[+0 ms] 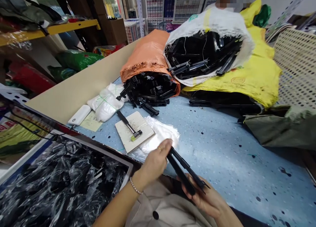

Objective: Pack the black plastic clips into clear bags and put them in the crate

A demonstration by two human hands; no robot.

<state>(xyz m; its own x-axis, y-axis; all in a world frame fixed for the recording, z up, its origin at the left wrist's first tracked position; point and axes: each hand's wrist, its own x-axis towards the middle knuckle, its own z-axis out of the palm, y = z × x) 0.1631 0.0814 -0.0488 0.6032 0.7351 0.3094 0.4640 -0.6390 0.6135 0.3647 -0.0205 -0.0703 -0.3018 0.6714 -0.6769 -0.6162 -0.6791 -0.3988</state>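
My left hand [156,161], with a ring and a beaded bracelet, is closed on the upper end of a long black plastic part [181,175]. This part shows as two slim bars lying side by side; whether they are joined under my fingers I cannot tell. Lower down, my right hand [206,199] holds the other end, its fingers curled beneath the bars. Just beyond my left hand lie a stack of clear plastic bags [161,132] and a pale square board [123,134]. A small hammer [128,125] with a black handle rests on that board.
Black parts spill from an orange sack [148,50]; a white sack [209,19] and a yellow sack [259,69] hold more. At left, a bin [128,169] contains bagged black pieces. A white device [79,115] lies by the table's [222,148] side board. A person sits beyond the sacks.
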